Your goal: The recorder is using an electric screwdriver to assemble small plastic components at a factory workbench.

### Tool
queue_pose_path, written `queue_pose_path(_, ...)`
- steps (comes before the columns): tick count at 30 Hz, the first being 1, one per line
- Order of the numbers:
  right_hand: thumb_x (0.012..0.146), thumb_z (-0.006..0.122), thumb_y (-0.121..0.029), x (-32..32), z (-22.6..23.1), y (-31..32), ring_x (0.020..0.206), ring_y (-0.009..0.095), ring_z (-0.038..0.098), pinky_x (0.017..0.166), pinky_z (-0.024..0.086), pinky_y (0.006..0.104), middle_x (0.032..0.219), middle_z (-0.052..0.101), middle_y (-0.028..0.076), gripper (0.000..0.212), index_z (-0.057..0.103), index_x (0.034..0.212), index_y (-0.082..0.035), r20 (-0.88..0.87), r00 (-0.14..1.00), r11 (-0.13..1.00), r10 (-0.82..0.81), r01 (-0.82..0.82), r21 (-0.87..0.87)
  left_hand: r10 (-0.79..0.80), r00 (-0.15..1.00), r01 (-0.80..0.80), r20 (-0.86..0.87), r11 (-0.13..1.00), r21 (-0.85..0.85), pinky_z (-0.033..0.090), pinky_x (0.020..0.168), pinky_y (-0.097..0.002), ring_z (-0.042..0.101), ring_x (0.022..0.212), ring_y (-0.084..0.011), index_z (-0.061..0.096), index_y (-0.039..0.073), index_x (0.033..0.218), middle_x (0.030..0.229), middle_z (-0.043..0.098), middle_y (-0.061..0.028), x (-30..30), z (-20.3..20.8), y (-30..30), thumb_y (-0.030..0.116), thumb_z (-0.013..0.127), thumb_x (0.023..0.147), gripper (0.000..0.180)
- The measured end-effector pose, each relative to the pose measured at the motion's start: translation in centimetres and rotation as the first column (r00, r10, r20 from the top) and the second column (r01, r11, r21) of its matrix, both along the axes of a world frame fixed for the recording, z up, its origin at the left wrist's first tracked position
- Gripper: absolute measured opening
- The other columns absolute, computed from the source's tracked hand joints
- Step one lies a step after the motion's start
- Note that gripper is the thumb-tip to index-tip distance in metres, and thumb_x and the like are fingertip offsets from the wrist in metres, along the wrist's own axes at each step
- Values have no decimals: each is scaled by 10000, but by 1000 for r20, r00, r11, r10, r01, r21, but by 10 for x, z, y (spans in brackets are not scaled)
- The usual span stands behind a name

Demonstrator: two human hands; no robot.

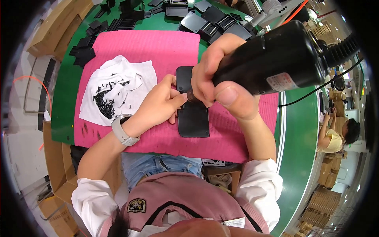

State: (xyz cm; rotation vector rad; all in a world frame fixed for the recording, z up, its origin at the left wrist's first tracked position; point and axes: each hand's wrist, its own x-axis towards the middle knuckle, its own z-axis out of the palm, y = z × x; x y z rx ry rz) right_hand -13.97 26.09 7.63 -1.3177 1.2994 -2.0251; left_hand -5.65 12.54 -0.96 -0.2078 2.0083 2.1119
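My right fingers (203, 79) are wrapped around one thick black power tool (272, 59), its front end hidden behind my own grip. My left fingers (179, 101) are bunched narrow, with the thumb reaching in beside the right ones; whether they pinch anything, I cannot tell. Under both sets sit two black panels (193, 123), one showing above my fingers and one below; my fingers hide whether they join. One pale-strapped watch (124, 134) is on my left wrist. The panels lie on one pink mat (158, 47). Left of them, on the same mat, is one rumpled white cloth (138, 75) bearing one heap of small black screws (103, 104), too many to count. The mat covers part of one green counter (298, 138). Along its far edge, black parts (193, 21) overlap beyond counting. Off to my right is one person (333, 138) in yellow.
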Motion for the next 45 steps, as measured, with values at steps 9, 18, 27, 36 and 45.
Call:
queue_pose_path(9, 775, 693, -290, -5, -3, -2, 410, 109, 422, 389, 362, 237, 582, 465, 48, 392, 438, 912, -25, 35, 999, 999, 41, -42, 17, 9, 1000, -10, -9, 998, -66, 408, 406, -275, 519, 429, -140, 378, -42, 1048, 648, 571, -92, 2, 0, 2, 78, 540, 894, 254)
queue_pose_path(18, 757, 716, -280, -5, -3, -5, 433, 100, 414, 406, 369, 240, 568, 458, 34, 409, 437, 911, -24, 12, 995, 995, 98, -98, 22, 35, 999, -35, -3, 996, -86, 402, 410, -279, 516, 424, -139, 390, -40, 1039, 627, 574, -82, 3, 1, 3, 78, 544, 887, 246)
queue_pose_path(27, 760, 720, -255, -6, -4, -5, 440, 104, 429, 413, 363, 241, 567, 460, 35, 383, 438, 887, -27, 26, 994, 994, 102, -103, 44, 19, 1000, -19, -4, 993, -119, 403, 405, -276, 529, 431, -143, 386, -42, 1018, 616, 569, -83, 0, 3, 3, 77, 541, 888, 235)
queue_pose_path(36, 765, 736, -286, 0, -3, 3, 436, 107, 429, 428, 366, 249, 582, 473, 21, 441, 459, 980, -19, 52, 991, 992, 125, -126, 12, -16, 998, 0, -63, 969, -247, 431, 416, -325, 555, 418, -206, 415, -65, 953, 570, 570, -123, 5, 15, 4, 99, 554, 873, 229)
queue_pose_path(45, 780, 666, -429, -13, 23, 18, 430, 103, 481, 467, 395, 255, 590, 482, -11, 493, 423, 1014, -69, 6, 971, 968, 241, -240, -78, 86, 726, -681, -682, 227, -696, 431, 562, -327, 554, 624, -230, 620, 16, 841, 749, 570, -90, 62, 13, -69, 11, 631, 775, 68)
